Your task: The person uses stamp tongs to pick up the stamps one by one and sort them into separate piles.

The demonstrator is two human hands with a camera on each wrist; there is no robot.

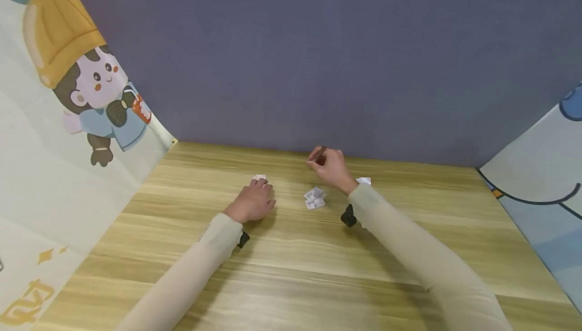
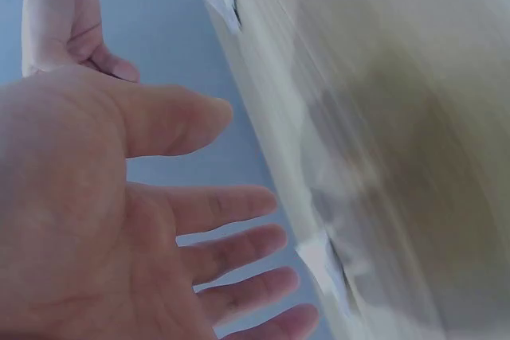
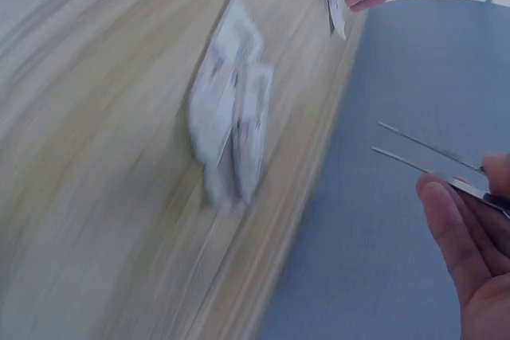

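Note:
My right hand [image 1: 334, 170] pinches a pair of tweezers [image 3: 470, 189] above the far part of the table. In the right wrist view the two thin prongs stand apart with nothing between them. My left hand [image 1: 253, 202] reaches over the table palm down, its fingers extended and holding nothing. Just past its fingertips lies a small white printed paper piece [image 1: 259, 176]. Two similar overlapping paper pieces [image 1: 315, 198] rest on the wood between the hands. Another white piece [image 1: 365, 181] shows beside the right wrist, partly hidden by it.
The wood-grain table [image 1: 291, 270] meets a dark blue-grey upright panel [image 1: 318, 58] along its far edge. Cartoon-printed cloth [image 1: 27, 134] borders the left side, and a similar printed sheet [image 1: 536, 169] stands at the right. Dark wrist cameras sit under both wrists.

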